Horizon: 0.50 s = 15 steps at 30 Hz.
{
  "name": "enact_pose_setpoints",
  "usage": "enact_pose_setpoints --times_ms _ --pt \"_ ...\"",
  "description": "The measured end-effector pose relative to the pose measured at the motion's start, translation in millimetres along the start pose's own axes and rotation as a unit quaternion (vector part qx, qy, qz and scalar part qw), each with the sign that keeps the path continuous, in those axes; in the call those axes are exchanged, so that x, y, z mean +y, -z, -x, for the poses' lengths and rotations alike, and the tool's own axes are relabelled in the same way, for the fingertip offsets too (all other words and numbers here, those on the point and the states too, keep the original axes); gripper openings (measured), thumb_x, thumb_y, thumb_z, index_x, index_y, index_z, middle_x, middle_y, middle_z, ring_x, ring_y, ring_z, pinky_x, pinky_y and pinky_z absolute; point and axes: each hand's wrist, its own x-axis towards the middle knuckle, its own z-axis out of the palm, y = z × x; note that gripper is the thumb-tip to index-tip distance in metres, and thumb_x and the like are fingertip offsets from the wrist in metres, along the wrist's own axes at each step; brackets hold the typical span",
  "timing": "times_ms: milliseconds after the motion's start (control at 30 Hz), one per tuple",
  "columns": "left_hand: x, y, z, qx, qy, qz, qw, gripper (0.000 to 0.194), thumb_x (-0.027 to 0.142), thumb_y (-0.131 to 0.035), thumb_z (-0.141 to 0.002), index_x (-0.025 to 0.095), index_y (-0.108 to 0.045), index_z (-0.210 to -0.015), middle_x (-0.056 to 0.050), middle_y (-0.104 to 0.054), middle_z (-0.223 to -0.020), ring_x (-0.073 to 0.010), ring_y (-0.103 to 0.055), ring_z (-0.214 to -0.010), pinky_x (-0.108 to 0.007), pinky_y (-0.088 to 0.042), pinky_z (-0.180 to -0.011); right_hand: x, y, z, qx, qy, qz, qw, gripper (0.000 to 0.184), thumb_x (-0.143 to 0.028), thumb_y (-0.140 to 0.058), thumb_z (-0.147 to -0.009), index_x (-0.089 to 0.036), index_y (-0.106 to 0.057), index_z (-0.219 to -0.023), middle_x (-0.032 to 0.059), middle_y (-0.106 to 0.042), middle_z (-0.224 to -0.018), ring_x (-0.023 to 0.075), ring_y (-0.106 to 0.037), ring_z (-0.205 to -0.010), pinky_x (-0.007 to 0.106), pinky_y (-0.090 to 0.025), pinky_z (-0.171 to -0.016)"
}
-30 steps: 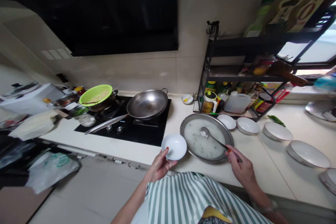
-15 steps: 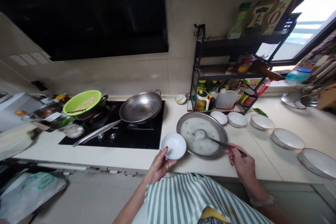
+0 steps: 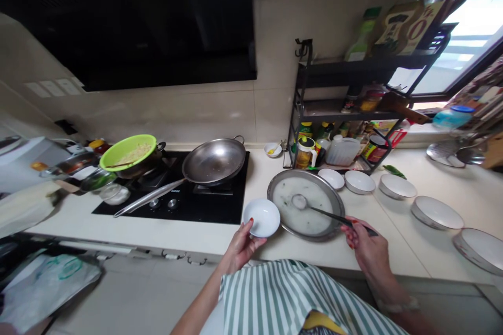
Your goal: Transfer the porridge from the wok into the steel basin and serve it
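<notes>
Tilted slightly, a small white bowl (image 3: 264, 220) is gripped at its rim by my left hand (image 3: 241, 248), thumb on the inner edge. The bowl holds no visible food. My right hand (image 3: 367, 248) is closed around the dark handle of a ladle (image 3: 320, 211). The ladle's round head lies in the whitish liquid with dark bits that fills a wide metal basin (image 3: 338, 204). The bowl is just left of the basin, near the counter's front edge.
White bowls (image 3: 397, 187) curve along the counter right of the basin. A steel wok (image 3: 214, 162) sits on the black cooktop (image 3: 220, 212), its long handle pointing front left. Left stands a green colander (image 3: 106, 159). Behind the basin is a black rack (image 3: 334, 110) of bottles.
The ladle's head has shifted slightly within the liquid, and my right hand has moved a little right and down. My left hand keeps hold of the bowl. The view has shifted slightly.
</notes>
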Motion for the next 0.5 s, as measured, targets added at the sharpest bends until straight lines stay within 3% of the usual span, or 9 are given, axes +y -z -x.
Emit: enact_pose_setpoints --times_ms 500 --pt "-3.2 -2.5 -9.5 -0.005 0.000 0.008 1.000 0.049 0.021 -0.074 -0.078 0.017 -0.051 -0.121 -0.009 -0.067 -0.103 -0.0239 -0.071 -0.079 -0.035 -0.060 -0.064 -19.0 -8.4 -3.1 0.001 -0.032 -0.011 0.999 0.037 -0.034 -0.078 -0.053 -0.013 -0.069 -0.082 0.0071 -0.066 -0.053 0.0131 -0.051 -0.045 0.021 -0.033 -0.036"
